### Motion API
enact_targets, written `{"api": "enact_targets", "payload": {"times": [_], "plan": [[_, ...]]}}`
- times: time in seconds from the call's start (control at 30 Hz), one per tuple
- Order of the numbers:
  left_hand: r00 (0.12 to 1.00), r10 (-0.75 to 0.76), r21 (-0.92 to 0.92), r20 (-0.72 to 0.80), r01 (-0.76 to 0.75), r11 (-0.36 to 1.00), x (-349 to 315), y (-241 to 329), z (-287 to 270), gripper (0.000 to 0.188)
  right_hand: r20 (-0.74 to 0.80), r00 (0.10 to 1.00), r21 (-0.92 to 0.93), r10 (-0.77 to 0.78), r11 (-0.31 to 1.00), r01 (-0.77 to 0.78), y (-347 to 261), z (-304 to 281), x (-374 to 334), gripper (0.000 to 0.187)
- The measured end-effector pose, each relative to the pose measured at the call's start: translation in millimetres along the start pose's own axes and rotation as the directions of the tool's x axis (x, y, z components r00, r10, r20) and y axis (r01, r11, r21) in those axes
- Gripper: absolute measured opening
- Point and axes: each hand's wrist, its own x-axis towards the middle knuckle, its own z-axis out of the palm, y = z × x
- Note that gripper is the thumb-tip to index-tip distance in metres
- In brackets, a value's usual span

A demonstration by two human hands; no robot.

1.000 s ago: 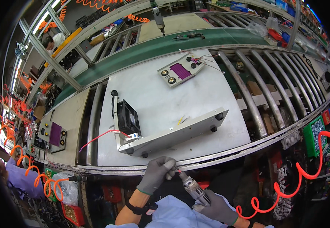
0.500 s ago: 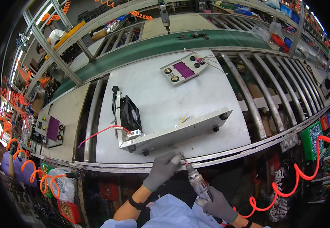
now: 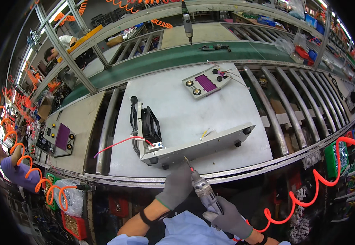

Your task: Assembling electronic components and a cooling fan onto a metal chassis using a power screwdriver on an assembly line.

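Grey and flat, the worktop (image 3: 222, 112) sits on a line of steel rollers (image 3: 292, 106), with a green belt (image 3: 165, 61) running behind it. On its near edge lies a long metal case (image 3: 194, 149), tipped on its side, with black round feet facing the person and a black square fan (image 3: 150, 125) at its left end. A red wire (image 3: 116, 145) trails left from the fan end. Farther back lies a faceplate (image 3: 206, 83) with a purple window, 2 brass knobs and loose thin wires. The left hand (image 3: 177, 185), in a grey knit glove, rests curled just below the case's near side, holding nothing that shows. The right hand (image 3: 226, 216), gloved too, grips a driver (image 3: 202, 188), its thin bit slanting up to the case. An orange coiled hose (image 3: 328, 179) loops at right. 1 screwdriver (image 3: 187, 22) hangs above the belt.
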Motion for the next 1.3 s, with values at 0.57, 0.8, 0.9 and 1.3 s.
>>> {"api": "enact_targets", "payload": {"times": [0.57, 0.8, 0.9, 1.3], "plan": [[0.957, -0.192, -0.464, 0.219, 0.275, 0.842, 100, -3, -159, 0.018, 0.01, 0.999, 0.011, 0.031, 0.999, -0.031, -15, 27, 8, 0.045], [0.756, -0.266, -0.284, 0.598, 0.51, 0.812, 128, -15, -144, 0.016, 0.026, 1.0, 0.12, 0.015, 0.993, -0.019, -13, 40, 10, 0.038], [0.706, -0.254, -0.215, 0.661, 0.503, 0.837, 136, -18, -141, 0.016, 0.05, 0.999, 0.186, 0.022, 0.982, -0.031, -11, 47, 12, 0.038], [0.652, -0.226, -0.1, 0.724, 0.424, 0.9, 142, -26, -135, 0.019, 0.074, 0.994, 0.329, 0.075, 0.94, -0.095, -9, 56, 12, 0.032]]}}
